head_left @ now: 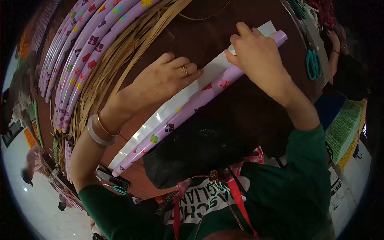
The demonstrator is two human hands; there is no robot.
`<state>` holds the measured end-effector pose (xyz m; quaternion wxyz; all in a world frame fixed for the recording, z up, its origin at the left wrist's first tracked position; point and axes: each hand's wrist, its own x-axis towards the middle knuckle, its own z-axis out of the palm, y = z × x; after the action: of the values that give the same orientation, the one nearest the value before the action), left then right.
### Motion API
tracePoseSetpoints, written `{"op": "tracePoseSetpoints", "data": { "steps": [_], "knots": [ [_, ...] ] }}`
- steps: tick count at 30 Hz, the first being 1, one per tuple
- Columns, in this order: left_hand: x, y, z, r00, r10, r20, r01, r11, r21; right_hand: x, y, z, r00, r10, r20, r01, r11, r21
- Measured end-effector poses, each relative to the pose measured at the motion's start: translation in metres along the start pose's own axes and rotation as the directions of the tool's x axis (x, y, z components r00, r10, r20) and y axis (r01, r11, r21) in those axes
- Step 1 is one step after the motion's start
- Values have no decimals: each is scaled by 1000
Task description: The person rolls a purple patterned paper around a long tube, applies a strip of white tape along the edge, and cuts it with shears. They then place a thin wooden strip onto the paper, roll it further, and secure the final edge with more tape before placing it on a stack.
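Observation:
A sheet of purple wrapping paper (206, 95) with gift pictures lies diagonally on the dark table. Its lower side is rolled into a tube, and a pale flap shows along the upper side. My left hand (162, 80), wearing rings and bangles, has curled fingers, with a fingertip at the flap's edge near the middle. Close to the upper right end, my right hand (258, 56) lies across paper and tube, fingers bent over the flap. Both palms are hidden.
Long purple rolls (86, 44) and brown paper strips (116, 56) curve along the left. Teal-handled scissors (314, 65) lie at right. A black bag (188, 154) is near my body. Another person's hand (334, 42) shows at upper right.

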<state>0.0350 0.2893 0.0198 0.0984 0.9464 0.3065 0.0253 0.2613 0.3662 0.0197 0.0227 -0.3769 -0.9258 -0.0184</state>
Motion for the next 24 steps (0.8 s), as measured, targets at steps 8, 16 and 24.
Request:
{"op": "tracePoseSetpoints", "data": {
  "steps": [8, 16, 24],
  "knots": [
    [12, 19, -8, 935, 194, 298, -341, 729, 594, 0, -1, 4, 999, 15, -37, -14, 1000, 26],
    [52, -16, 6, 949, 13, -315, -7, 1000, 21, 0, 3, -6, 998, -22, 67, 19, 999, 47],
    [44, -18, 17, 985, 35, -169, -45, 997, -57, 7, 8, -11, 986, -67, 156, 59, 997, 54]
  ]
}}
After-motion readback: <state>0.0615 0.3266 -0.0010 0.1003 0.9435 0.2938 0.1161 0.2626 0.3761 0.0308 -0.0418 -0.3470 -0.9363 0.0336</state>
